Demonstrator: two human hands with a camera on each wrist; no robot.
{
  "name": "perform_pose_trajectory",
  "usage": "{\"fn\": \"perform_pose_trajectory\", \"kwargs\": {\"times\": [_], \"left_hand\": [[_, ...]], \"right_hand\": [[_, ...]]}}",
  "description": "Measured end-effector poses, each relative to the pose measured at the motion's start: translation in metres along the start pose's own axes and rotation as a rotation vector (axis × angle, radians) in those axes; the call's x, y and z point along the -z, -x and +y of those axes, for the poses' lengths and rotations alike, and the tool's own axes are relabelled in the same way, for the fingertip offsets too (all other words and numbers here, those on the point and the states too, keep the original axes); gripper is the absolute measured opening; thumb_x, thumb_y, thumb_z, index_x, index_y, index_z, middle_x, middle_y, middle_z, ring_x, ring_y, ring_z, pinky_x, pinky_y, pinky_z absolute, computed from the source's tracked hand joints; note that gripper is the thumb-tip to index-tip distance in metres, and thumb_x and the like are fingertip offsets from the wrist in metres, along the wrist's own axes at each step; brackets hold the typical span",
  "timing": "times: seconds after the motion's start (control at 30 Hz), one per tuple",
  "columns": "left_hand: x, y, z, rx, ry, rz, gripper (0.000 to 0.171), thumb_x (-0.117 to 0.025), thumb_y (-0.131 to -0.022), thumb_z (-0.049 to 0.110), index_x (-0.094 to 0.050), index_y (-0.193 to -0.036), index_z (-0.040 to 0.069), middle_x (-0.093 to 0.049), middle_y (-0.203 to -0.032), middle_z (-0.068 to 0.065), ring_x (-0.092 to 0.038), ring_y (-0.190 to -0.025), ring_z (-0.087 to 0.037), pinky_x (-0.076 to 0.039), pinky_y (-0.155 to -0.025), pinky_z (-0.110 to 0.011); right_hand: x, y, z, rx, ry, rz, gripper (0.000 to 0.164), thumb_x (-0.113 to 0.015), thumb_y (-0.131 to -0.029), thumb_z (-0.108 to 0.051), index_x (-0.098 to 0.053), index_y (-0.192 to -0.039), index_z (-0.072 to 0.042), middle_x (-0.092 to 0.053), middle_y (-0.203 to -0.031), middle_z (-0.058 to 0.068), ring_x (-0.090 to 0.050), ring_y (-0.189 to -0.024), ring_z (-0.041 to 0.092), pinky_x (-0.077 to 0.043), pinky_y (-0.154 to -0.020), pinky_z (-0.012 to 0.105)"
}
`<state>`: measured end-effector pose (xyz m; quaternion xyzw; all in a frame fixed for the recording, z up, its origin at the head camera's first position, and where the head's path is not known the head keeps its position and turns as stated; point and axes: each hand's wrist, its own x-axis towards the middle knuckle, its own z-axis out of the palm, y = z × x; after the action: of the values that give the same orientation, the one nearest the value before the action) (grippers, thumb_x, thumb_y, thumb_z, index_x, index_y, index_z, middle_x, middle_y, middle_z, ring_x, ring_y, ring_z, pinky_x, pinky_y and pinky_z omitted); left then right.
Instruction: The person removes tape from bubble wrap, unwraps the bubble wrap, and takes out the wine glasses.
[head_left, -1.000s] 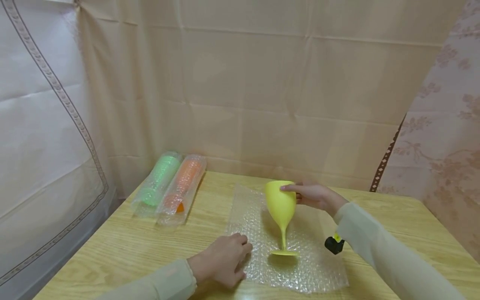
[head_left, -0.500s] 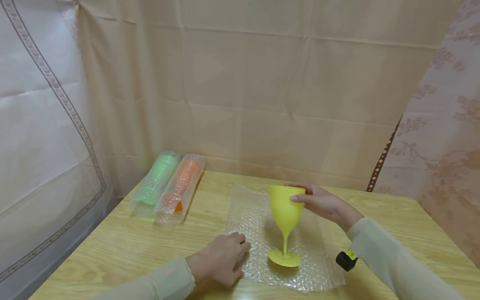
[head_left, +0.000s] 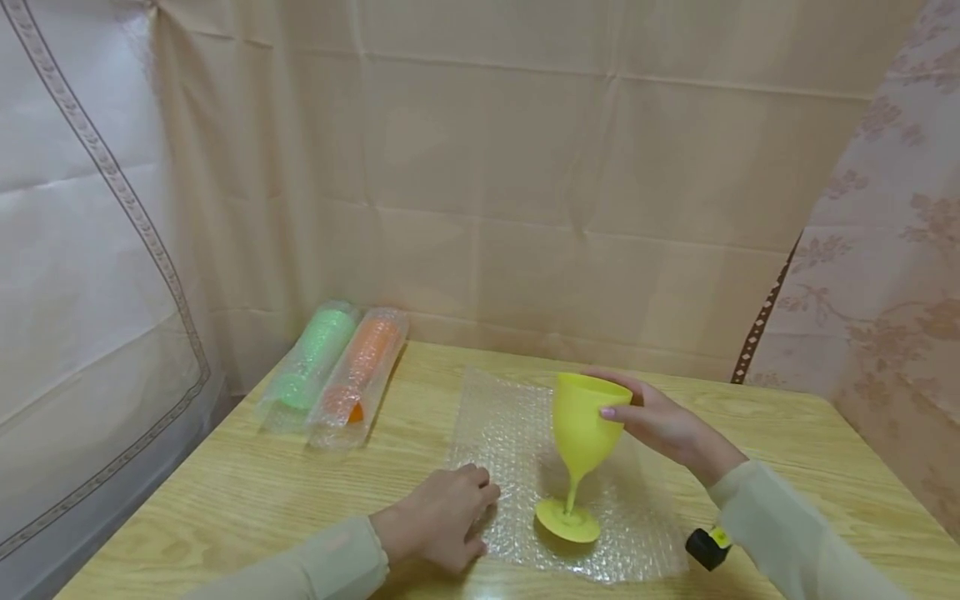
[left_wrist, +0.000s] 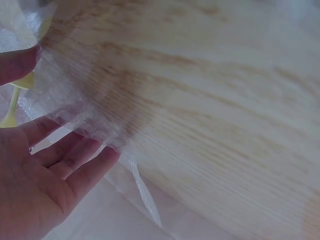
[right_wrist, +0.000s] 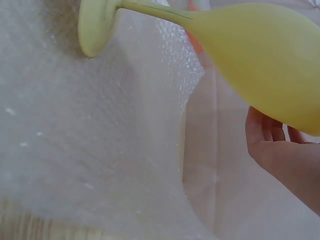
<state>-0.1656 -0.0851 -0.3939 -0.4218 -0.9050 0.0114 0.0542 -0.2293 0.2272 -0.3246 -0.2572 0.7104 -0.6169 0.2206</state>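
In the head view my right hand (head_left: 667, 429) grips a yellow goblet (head_left: 587, 425) by its bowl, thumb on the near side and the other fingers behind. The goblet leans to the right, its round foot close over a sheet of bubble wrap (head_left: 510, 467) spread on the table. My left hand (head_left: 442, 517) rests at the sheet's left edge. The left wrist view shows that hand's fingers (left_wrist: 75, 155) fairly straight along the edge of the wrap. Much of the goblet's bowl (right_wrist: 260, 55) fills the right wrist view, the fingertips against its side.
Two wrapped bundles lie at the back left of the wooden table (head_left: 247, 500): one green (head_left: 315, 354), one orange (head_left: 365, 358), both in bubble wrap. A beige curtain (head_left: 480, 167) hangs behind the table. A small black device (head_left: 707, 550) sits at the right wrist.
The goblet has moved slightly right and nearer, tilting so its rim goes right and its foot shows more from above. The right hand has moved with it; the left hand has stayed nearly still.
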Motion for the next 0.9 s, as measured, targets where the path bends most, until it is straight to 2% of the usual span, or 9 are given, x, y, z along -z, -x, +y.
{"fn": "perform_pose_trajectory", "kwargs": {"times": [0.13, 0.2, 0.33, 0.47, 0.53, 0.6, 0.73, 0.8, 0.9], "left_hand": [[0.000, 0.000, 0.000, 0.001, -0.005, 0.000, 0.033, -0.072, -0.072, 0.040, -0.056, -0.093, 0.020, -0.048, -0.079, 0.010, -0.041, -0.070, -0.003, -0.034, -0.055, -0.016], [0.000, 0.000, 0.000, 0.003, -0.008, -0.004, 0.033, -0.072, -0.072, 0.040, -0.057, -0.093, 0.020, -0.048, -0.079, 0.009, -0.042, -0.070, -0.003, -0.034, -0.055, -0.016], [-0.001, -0.001, 0.000, 0.009, -0.003, -0.012, 0.033, -0.072, -0.072, 0.040, -0.057, -0.094, 0.020, -0.048, -0.080, 0.009, -0.042, -0.070, -0.003, -0.035, -0.055, -0.017], [-0.002, 0.000, 0.000, 0.010, 0.006, -0.002, 0.032, -0.072, -0.072, 0.040, -0.056, -0.092, 0.021, -0.048, -0.080, 0.010, -0.042, -0.070, -0.003, -0.035, -0.056, -0.017], [-0.002, 0.000, -0.001, 0.007, 0.010, 0.008, 0.032, -0.073, -0.071, 0.040, -0.056, -0.091, 0.021, -0.047, -0.080, 0.010, -0.042, -0.070, -0.003, -0.035, -0.055, -0.016], [-0.003, 0.000, -0.001, 0.003, 0.006, 0.014, 0.032, -0.072, -0.071, 0.040, -0.055, -0.090, 0.021, -0.047, -0.079, 0.010, -0.042, -0.070, -0.003, -0.034, -0.055, -0.016], [-0.003, 0.000, -0.001, 0.000, 0.008, 0.006, 0.032, -0.072, -0.072, 0.040, -0.055, -0.092, 0.021, -0.048, -0.080, 0.010, -0.042, -0.070, -0.002, -0.035, -0.055, -0.016], [-0.002, 0.000, -0.001, 0.002, 0.011, -0.001, 0.032, -0.072, -0.072, 0.040, -0.055, -0.091, 0.021, -0.048, -0.080, 0.010, -0.041, -0.070, -0.003, -0.035, -0.055, -0.016], [-0.001, 0.000, -0.001, 0.000, 0.018, -0.004, 0.031, -0.071, -0.073, 0.040, -0.055, -0.091, 0.021, -0.047, -0.080, 0.010, -0.041, -0.069, -0.002, -0.034, -0.055, -0.016]], "right_hand": [[0.001, 0.006, 0.002, 0.010, -0.041, 0.017, 0.043, -0.050, -0.098, -0.012, -0.042, -0.139, -0.025, -0.062, -0.121, -0.014, -0.061, -0.109, 0.004, -0.044, -0.096, 0.017], [0.000, 0.007, 0.003, 0.010, -0.061, 0.035, 0.040, -0.050, -0.099, -0.014, -0.043, -0.137, -0.026, -0.063, -0.121, -0.015, -0.061, -0.109, 0.004, -0.044, -0.096, 0.017], [-0.004, 0.007, 0.001, -0.005, -0.037, 0.094, 0.044, -0.050, -0.099, -0.020, -0.039, -0.141, -0.016, -0.063, -0.119, -0.016, -0.061, -0.110, 0.004, -0.043, -0.097, 0.019], [-0.009, 0.005, -0.004, -0.037, 0.039, 0.133, 0.056, -0.052, -0.099, -0.024, -0.031, -0.147, -0.005, -0.062, -0.118, -0.018, -0.060, -0.110, 0.003, -0.033, -0.111, 0.042], [-0.011, 0.004, -0.006, -0.048, 0.071, 0.134, 0.058, -0.053, -0.098, -0.024, -0.030, -0.147, -0.002, -0.062, -0.117, -0.018, -0.060, -0.110, 0.003, -0.029, -0.112, 0.048], [-0.013, 0.004, -0.009, -0.057, 0.085, 0.128, 0.060, -0.054, -0.098, -0.022, -0.028, -0.148, 0.000, -0.063, -0.116, -0.017, -0.060, -0.108, 0.004, -0.033, -0.111, 0.043], [-0.015, 0.006, -0.015, -0.069, 0.125, 0.110, 0.063, -0.055, -0.097, -0.019, -0.025, -0.148, 0.003, -0.063, -0.115, -0.014, -0.061, -0.105, 0.005, -0.043, -0.097, 0.020], [-0.017, 0.008, -0.018, -0.068, 0.154, 0.099, 0.064, -0.056, -0.096, -0.018, -0.025, -0.148, 0.002, -0.062, -0.116, -0.012, -0.061, -0.105, 0.006, -0.045, -0.094, 0.018], [-0.019, 0.011, -0.022, -0.063, 0.195, 0.085, 0.064, -0.058, -0.094, -0.016, -0.027, -0.147, 0.000, -0.061, -0.118, -0.009, -0.061, -0.106, 0.009, -0.045, -0.095, 0.022]]}}
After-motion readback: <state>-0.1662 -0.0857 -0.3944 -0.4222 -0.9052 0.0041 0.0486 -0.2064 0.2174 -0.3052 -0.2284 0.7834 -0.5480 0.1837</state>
